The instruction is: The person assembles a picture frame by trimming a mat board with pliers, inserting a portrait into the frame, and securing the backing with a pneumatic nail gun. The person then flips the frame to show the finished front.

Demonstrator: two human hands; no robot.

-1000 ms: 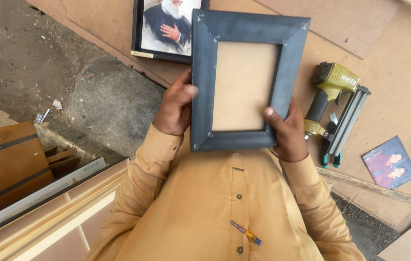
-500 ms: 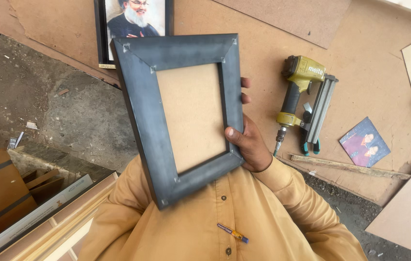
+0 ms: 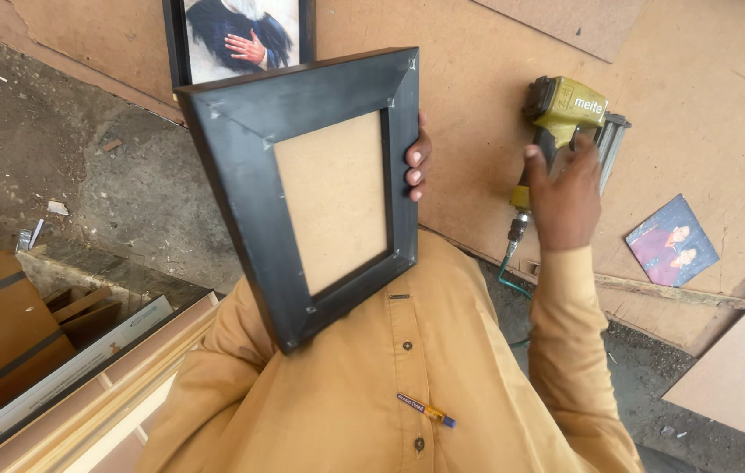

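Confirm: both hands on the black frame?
No: the left hand grips the black frame, while the right hand rests on the nail gun.
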